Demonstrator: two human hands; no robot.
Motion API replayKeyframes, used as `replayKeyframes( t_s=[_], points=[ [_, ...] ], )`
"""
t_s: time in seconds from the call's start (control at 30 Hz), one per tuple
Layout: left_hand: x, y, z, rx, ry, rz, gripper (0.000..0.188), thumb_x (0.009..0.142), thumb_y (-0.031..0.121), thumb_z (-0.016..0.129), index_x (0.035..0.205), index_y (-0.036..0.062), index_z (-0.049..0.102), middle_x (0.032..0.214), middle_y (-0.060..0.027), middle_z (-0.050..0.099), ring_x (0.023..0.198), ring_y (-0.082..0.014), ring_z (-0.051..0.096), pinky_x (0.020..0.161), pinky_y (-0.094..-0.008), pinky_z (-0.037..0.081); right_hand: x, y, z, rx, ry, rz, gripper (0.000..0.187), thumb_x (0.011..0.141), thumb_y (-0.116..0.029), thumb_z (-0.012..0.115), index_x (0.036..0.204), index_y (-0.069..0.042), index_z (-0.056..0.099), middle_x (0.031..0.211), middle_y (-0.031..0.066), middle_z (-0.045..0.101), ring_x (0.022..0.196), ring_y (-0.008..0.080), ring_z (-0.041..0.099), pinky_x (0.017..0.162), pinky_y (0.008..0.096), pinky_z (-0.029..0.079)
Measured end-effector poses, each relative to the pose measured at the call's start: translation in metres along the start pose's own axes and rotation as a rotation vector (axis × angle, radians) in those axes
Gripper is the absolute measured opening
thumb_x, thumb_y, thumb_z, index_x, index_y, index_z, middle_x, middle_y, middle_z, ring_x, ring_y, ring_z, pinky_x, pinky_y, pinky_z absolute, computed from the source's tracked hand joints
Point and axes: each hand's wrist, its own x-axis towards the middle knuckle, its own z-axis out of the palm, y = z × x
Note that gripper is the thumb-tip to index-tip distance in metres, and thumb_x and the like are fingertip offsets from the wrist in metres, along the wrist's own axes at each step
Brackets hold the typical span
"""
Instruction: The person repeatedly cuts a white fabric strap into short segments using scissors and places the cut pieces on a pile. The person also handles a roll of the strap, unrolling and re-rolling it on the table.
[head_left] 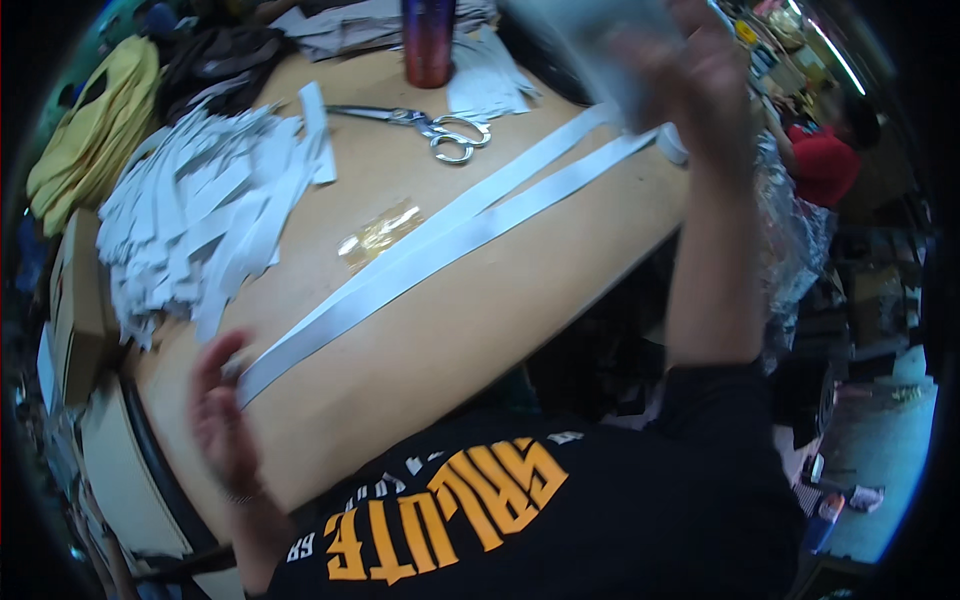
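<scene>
While the left hand (222,420) is positioned at 8 o'clock beside the near end of the white band (480,230), blur prevents confirming whether its fingers are pinched or apart. The right hand (702,95), at 1 o'clock, is clamped on a blurred pale grey object (600,35). The band crosses the table (480,320) from 8 to 1 o'clock, presumably to keep both runs straight. Scissors (425,126) lie at 12 o'clock, handles rightward, probably for reach. Count: one band, two runs; one scissors; one bottle (428,45); one large strip pile (180,210) at 10 o'clock, strips uncountable
</scene>
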Motion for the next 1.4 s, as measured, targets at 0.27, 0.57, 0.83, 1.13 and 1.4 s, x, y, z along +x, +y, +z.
replayKeyframes(
  t_s=[0.27, 0.57, 0.83, 1.13, 1.4],
  points=[
    [0.019, -0.008, 0.089, -0.982, -0.068, -0.472, 0.060, 0.090, 0.045, 0.053, 0.133, 0.0078, 0.033, 0.124, -0.0099, 0.050, 0.110, -0.0210, 0.053, 0.092, -0.0368, 0.047, -0.132, -0.014, 0.194, -0.319, -0.244, 0.107, 0.070, 0.065, -0.022, 0.076, 0.129, -0.012, 0.049, 0.111, 0.0106, 0.054, 0.100, 0.0295, 0.050, 0.087, 0.0395, 0.040],
    [-0.009, -0.034, 0.077, -0.951, 0.211, -0.432, 0.051, 0.080, 0.010, 0.071, 0.120, 0.0029, 0.041, 0.112, -0.0100, 0.056, 0.101, -0.0188, 0.058, 0.088, -0.0338, 0.049, -0.151, -0.026, 0.211, -0.308, -0.371, 0.058, 0.081, 0.064, -0.036, 0.080, 0.132, -0.011, 0.044, 0.120, 0.0126, 0.052, 0.108, 0.0315, 0.049, 0.093, 0.0398, 0.038],
    [-0.020, -0.037, 0.072, -0.826, 0.122, -0.399, 0.053, 0.078, 0.002, 0.068, 0.123, 0.0023, 0.041, 0.113, -0.0111, 0.056, 0.102, -0.0189, 0.058, 0.089, -0.0332, 0.049, -0.125, 0.013, 0.183, 0.265, -0.537, 0.568, 0.095, 0.069, -0.034, 0.081, 0.143, -0.006, 0.029, 0.139, 0.0176, 0.040, 0.127, 0.0305, 0.040, 0.105, 0.0403, 0.032],
    [-0.018, -0.044, 0.054, -0.794, 0.211, -0.376, 0.033, 0.085, 0.002, 0.060, 0.117, 0.0031, 0.050, 0.105, -0.0077, 0.061, 0.096, -0.0151, 0.060, 0.084, -0.0295, 0.051, -0.117, 0.021, 0.204, 0.621, -0.454, 0.949, 0.087, 0.073, -0.034, 0.078, 0.141, -0.005, 0.031, 0.108, 0.0136, 0.057, 0.102, 0.0211, 0.054, 0.089, 0.0287, 0.042],
    [-0.013, -0.041, 0.054, -0.809, 0.165, -0.342, 0.035, 0.085, 0.003, 0.061, 0.118, 0.0013, 0.049, 0.105, -0.0080, 0.061, 0.096, -0.0145, 0.060, 0.085, -0.0288, 0.050, -0.120, 0.008, 0.208, 0.554, -0.452, 0.963, 0.102, 0.061, -0.027, 0.087, 0.143, -0.008, 0.030, 0.106, 0.0123, 0.057, 0.103, 0.0196, 0.054, 0.096, 0.0321, 0.041]
  ],
)
